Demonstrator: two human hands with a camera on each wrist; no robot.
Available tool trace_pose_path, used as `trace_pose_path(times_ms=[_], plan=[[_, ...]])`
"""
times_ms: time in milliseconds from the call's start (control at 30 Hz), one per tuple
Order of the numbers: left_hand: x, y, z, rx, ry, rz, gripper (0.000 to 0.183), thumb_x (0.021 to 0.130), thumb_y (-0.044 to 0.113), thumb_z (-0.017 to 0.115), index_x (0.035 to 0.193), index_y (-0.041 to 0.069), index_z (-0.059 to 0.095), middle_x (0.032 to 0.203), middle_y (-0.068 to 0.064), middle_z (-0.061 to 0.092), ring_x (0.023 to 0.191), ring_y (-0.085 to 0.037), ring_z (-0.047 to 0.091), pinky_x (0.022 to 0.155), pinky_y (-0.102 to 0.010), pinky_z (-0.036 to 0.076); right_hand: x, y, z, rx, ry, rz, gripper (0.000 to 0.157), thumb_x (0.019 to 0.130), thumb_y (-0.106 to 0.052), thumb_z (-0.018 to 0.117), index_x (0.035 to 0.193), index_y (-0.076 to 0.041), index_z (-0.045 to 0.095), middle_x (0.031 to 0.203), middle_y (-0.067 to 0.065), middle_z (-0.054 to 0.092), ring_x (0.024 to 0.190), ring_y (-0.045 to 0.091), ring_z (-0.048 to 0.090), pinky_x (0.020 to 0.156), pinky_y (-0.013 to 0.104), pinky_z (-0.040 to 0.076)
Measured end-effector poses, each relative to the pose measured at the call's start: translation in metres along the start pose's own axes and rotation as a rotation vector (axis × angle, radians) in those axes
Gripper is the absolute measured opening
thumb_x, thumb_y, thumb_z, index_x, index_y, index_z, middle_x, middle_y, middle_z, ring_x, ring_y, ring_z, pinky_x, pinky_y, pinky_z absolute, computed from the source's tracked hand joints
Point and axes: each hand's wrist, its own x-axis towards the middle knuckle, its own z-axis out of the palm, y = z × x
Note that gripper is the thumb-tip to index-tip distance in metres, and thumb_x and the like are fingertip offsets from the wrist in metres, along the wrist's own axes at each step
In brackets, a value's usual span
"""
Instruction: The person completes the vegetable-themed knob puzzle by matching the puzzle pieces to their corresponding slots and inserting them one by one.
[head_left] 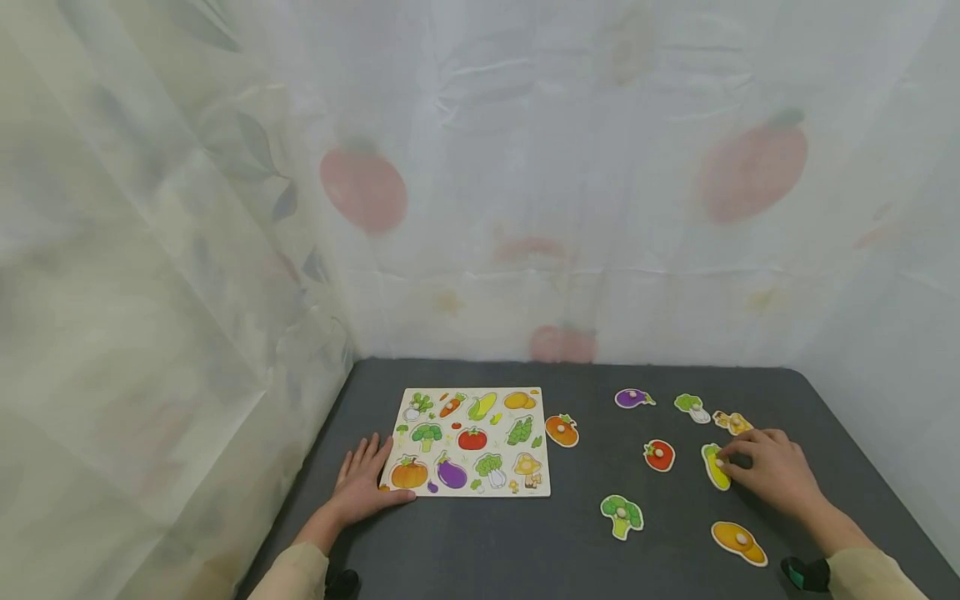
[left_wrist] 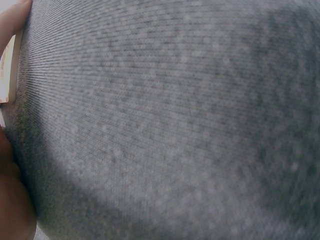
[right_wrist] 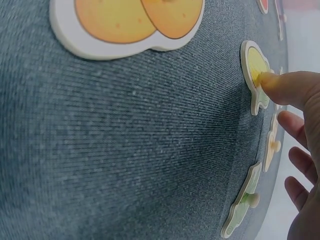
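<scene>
A wooden vegetable puzzle board (head_left: 510, 458) lies flat on the left. My left hand (head_left: 363, 490) rests at its lower left corner, fingers spread along the left side and thumb along the front edge. In the left wrist view only the thumb (left_wrist: 11, 20) and a bit of the board show at the far left. On the right, my right hand (head_left: 776, 471) pinches the knob of the yellow corn piece (head_left: 715, 468). The right wrist view shows thumb and fingertip at the corn piece (right_wrist: 256, 67), the other fingers held off the table.
Knobbed pieces lie around: pumpkin (head_left: 562, 430) beside the board, eggplant (head_left: 633, 398), cabbage (head_left: 692, 407), mushroom (head_left: 732, 422), tomato (head_left: 659, 455), broccoli (head_left: 622, 517) and potato (head_left: 738, 543). A green piece (right_wrist: 242, 200) shows below the fingers in the right wrist view. Curtains surround the dark table (head_left: 487, 550).
</scene>
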Motion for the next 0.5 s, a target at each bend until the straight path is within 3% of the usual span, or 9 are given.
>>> trace_pose_path(times_ms=[500], plan=[[0.0013, -0.0024, 0.0007, 0.0, -0.011, -0.01, 0.127, 0.071, 0.077, 0.076, 0.164, 0.008, 0.024, 0.168, -0.024, 0.012, 0.153, -0.047, 0.002, 0.118, -0.064, -0.005, -0.001, -0.0011, 0.0009, 0.009, 0.011, -0.03, 0.008, 0.082, -0.022, 0.084, 0.089, -0.024, 0.081, 0.106, 0.013, 0.068, 0.11, 0.05, 0.047, 0.085, 0.071, 0.036]])
